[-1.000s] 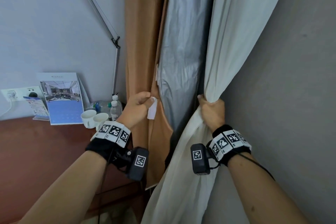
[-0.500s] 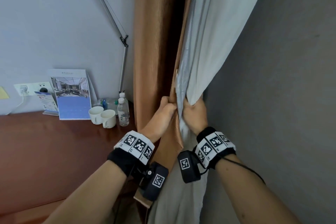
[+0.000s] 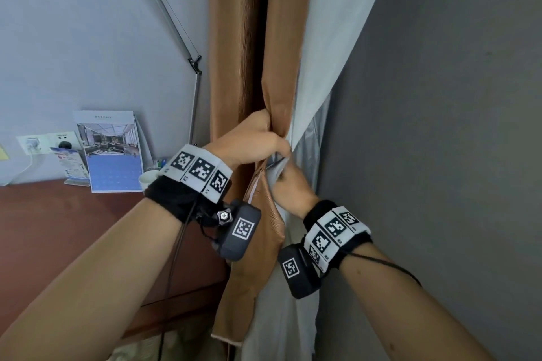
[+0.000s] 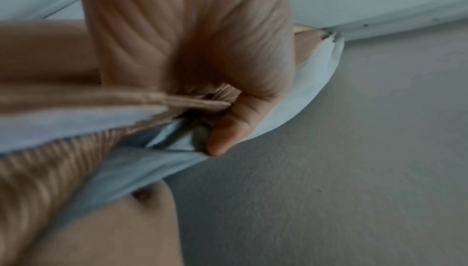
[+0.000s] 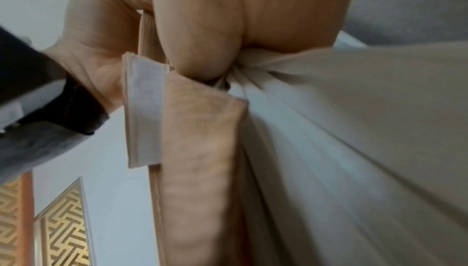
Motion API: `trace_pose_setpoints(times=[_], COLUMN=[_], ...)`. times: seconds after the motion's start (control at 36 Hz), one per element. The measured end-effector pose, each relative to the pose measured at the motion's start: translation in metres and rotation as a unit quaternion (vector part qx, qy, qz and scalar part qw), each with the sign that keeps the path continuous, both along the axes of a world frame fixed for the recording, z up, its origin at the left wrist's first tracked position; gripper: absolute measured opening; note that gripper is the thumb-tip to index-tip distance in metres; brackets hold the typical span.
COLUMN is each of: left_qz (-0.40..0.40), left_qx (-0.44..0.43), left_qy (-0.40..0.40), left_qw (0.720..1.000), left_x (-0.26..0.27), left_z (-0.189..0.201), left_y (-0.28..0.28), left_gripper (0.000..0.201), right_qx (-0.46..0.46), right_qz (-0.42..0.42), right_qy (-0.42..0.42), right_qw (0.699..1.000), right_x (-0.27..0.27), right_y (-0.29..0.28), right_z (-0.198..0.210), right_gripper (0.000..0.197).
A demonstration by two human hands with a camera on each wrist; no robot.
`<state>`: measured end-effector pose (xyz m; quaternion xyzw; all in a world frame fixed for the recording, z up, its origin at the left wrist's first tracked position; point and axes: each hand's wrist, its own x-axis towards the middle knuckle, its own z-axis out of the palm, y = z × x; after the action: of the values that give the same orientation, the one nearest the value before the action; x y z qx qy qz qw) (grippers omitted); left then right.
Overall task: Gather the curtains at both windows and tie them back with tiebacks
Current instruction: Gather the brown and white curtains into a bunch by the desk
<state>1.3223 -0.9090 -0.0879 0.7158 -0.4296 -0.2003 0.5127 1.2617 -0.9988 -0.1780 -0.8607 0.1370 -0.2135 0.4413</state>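
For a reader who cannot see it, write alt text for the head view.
Both hands bunch a ribbed tan curtain and a white sheer curtain together: left hand above, right hand below. A dark wooden desk stands left.

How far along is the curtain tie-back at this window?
Done: the brown curtain and white sheer are bunched together against the wall corner. In hand: the left hand grips the brown folds, the right hand grips the sheer just below. Left: no tieback circles the bundle yet; a fabric strip hangs loose by the left hand. The other window is out of view.
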Motion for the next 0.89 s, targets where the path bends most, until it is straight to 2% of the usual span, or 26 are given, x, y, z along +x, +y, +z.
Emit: trace_pose_setpoints(times=[0.08,0.11,0.17,0.22,0.31,0.39,0.5,0.56,0.61,0.69,0.78,0.83,0.89], left_qz=[0.023,0.028,0.020,0.009,0.069,0.122,0.154,0.172,0.190,0.206,0.213,0.217,0.218], left_qx=[-0.024,-0.032,-0.038,-0.035,-0.036,-0.037,-0.027,-0.023,-0.024,-0.016,-0.006,-0.002,0.011], left_qy=[0.047,0.064,0.099,0.110,0.096,0.090,0.080,0.079,0.081,0.089,0.094,0.096,0.088], left_qw=[0.998,0.997,0.994,0.993,0.992,0.988,0.984,0.982,0.978,0.974,0.973,0.971,0.972], left_x=[-0.004,-0.003,0.000,0.000,0.006,0.013,0.021,0.027,0.032,0.034,0.036,0.039,0.042], left_z=[-0.002,-0.004,-0.005,-0.003,-0.004,-0.005,-0.004,-0.004,-0.004,-0.001,0.002,0.002,0.001], left_y=[0.001,0.001,0.003,0.005,0.002,0.002,0.003,0.002,0.002,0.001,-0.002,-0.005,-0.008], left_gripper=[0.060,0.062,0.052,0.039,0.039,0.031,0.014,0.017,0.022,0.026,0.026,0.032,0.037], right_qx=[-0.008,-0.011,-0.019,-0.017,0.011,0.002,-0.012,-0.012,-0.028,-0.086,-0.122,-0.078,-0.017], right_qz=[-0.003,-0.003,0.003,0.010,0.021,0.020,0.039,0.049,0.016,-0.094,-0.153,-0.099,-0.008], right_qy=[0.064,0.074,0.081,0.090,0.076,0.051,0.046,0.054,0.052,-0.027,-0.150,-0.171,-0.096], right_qw=[0.998,0.997,0.997,0.996,0.997,0.999,0.998,0.997,0.998,0.991,0.969,0.977,0.995], right_x=[0.010,0.011,0.009,0.006,0.004,0.006,0.005,0.003,0.001,0.005,0.003,0.000,-0.002], right_y=[0.000,0.001,0.004,0.009,0.013,0.015,0.009,0.001,-0.004,-0.008,-0.005,-0.002,0.005], right_z=[-0.004,-0.003,0.004,0.008,0.007,0.001,0.006,0.020,0.033,0.038,0.037,0.037,0.034], right_gripper=[0.056,0.055,0.060,0.074,0.089,0.079,0.080,0.068,0.060,0.075,0.061,0.041,0.029])
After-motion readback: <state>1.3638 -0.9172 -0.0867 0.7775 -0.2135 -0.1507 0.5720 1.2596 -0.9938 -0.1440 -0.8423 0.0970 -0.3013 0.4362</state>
